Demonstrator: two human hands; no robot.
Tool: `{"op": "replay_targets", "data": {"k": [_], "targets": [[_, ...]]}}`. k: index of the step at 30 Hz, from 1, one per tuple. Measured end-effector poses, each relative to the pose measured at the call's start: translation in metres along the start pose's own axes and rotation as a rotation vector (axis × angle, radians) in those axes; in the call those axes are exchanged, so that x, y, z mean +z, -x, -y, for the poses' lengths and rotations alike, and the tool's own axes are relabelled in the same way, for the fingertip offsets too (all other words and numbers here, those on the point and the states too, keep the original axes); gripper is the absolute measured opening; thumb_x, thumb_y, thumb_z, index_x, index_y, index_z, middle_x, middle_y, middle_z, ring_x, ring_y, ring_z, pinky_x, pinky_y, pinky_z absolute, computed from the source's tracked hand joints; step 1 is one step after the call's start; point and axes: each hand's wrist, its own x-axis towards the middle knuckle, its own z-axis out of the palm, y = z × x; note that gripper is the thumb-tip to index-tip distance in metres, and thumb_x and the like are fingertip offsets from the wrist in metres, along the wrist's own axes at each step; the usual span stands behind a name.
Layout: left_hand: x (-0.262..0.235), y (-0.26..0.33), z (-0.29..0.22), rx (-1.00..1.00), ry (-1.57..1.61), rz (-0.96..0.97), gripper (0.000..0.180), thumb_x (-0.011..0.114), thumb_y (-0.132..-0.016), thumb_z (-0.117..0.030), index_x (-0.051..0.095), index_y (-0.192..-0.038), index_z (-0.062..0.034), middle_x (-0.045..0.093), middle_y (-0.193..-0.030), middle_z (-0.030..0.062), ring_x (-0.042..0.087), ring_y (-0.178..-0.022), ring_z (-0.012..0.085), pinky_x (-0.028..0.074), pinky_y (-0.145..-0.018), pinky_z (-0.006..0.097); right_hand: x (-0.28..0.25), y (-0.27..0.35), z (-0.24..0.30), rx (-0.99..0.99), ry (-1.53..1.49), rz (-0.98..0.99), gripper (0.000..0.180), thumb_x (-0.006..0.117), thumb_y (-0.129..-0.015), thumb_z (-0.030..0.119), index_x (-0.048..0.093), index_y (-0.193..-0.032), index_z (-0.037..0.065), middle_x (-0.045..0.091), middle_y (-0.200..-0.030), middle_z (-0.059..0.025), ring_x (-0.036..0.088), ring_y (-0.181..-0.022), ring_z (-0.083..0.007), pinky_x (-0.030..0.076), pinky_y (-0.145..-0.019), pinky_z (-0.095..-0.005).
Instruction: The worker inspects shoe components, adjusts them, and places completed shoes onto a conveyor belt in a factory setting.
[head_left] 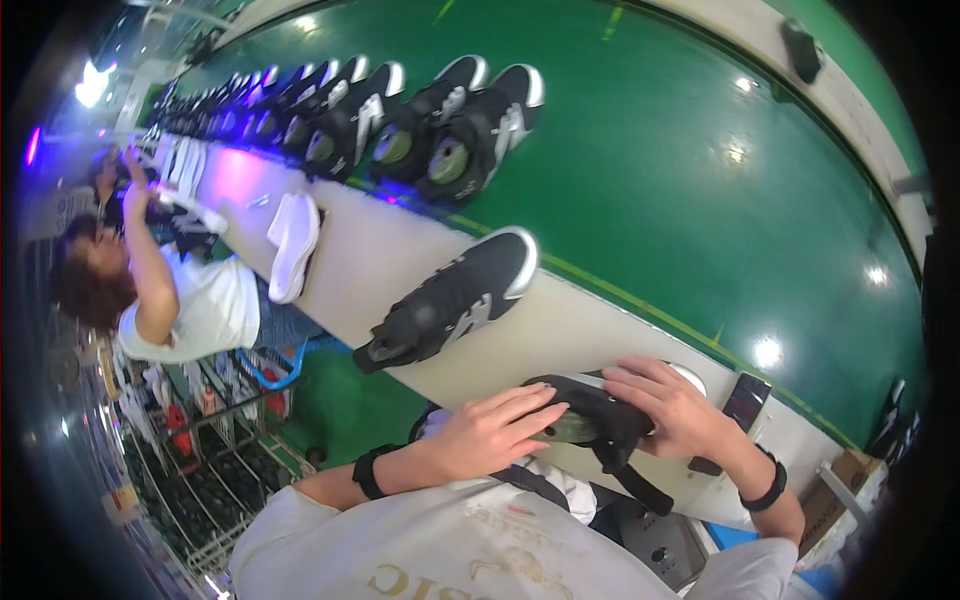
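Note:
A black sneaker (585, 392) with a white toe lies at the near bench edge, held between both my hands. My left hand (497, 432) has its fingertips on the collar, beside the opening where a greenish insole shows. Over the shoe's upper, my right hand (672, 402) curls its fingers round the far side and partly hides it. A black strap or tongue piece (642, 490) hangs toward me from the shoe. Just left of my hands rests another black sneaker (450, 300), its white toe pointing away.
A long row of black sneakers (490, 130) stands on the green surface (640, 180) beyond the pale bench (590, 310). White soles (295, 245) lie farther left. A phone (745, 405) sits right of my hand. A co-worker (190, 300) and a wire rack (215, 480) are at left.

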Motion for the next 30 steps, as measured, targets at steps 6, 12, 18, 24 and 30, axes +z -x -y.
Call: {"op": "replay_targets", "data": {"k": [6,12,18,24,30], "targets": [[-0.006,0.082,0.007,-0.42,0.163,-0.315,0.021,0.064,-0.087,-0.001,0.068,-0.108,-0.0016,0.071,-0.092,0.0129,0.071,-0.081,0.0236,0.056,-0.072,0.032,0.006,0.0,0.007,0.058,0.019,-0.017,0.074,0.078,-0.056,0.005,0.056,-0.127,0.004,0.056,-0.136,-0.0122,0.05,-0.128,-0.0358,0.042,-0.107,-0.0496],[0.049,0.254,0.067,-1.224,-0.045,-0.204,0.037,0.063,-0.092,-0.019,0.055,-0.126,-0.0045,0.066,-0.113,0.0173,0.067,-0.097,0.0252,0.056,-0.073,0.041,0.002,-0.004,0.009,0.076,-0.001,0.003,0.072,0.077,-0.057,0.004,0.057,-0.126,0.004,0.056,-0.137,-0.0116,0.051,-0.128,-0.0364,0.039,-0.11,-0.0515],[0.096,0.308,0.089,-1.848,0.514,0.295,0.057,0.059,-0.089,-0.039,0.049,-0.135,-0.0073,0.063,-0.117,0.0161,0.064,-0.102,0.0254,0.055,-0.074,0.049,0.004,-0.003,0.006,0.081,-0.021,0.034,0.073,0.076,-0.055,0.001,0.057,-0.125,0.002,0.057,-0.135,-0.0125,0.05,-0.129,-0.038,0.037,-0.111,-0.053],[0.099,0.302,0.094,-1.607,0.707,0.602,0.028,0.056,-0.084,-0.021,0.068,-0.106,-0.0092,0.068,-0.1,0.0084,0.066,-0.09,0.0235,0.055,-0.068,0.041,0.003,-0.005,0.008,0.084,-0.02,0.026,0.071,0.077,-0.055,0.001,0.058,-0.124,0.003,0.057,-0.135,-0.0113,0.051,-0.128,-0.0366,0.038,-0.111,-0.0525],[0.132,0.35,0.098,-1.928,1.131,0.417,0.023,0.056,-0.092,-0.023,0.069,-0.105,-0.0091,0.07,-0.107,0.0071,0.07,-0.089,0.0206,0.058,-0.072,0.043,0.002,-0.008,0.007,0.085,-0.016,0.027,0.071,0.076,-0.055,0.001,0.058,-0.124,0.003,0.058,-0.134,-0.0111,0.051,-0.128,-0.0362,0.038,-0.111,-0.0525]]}}
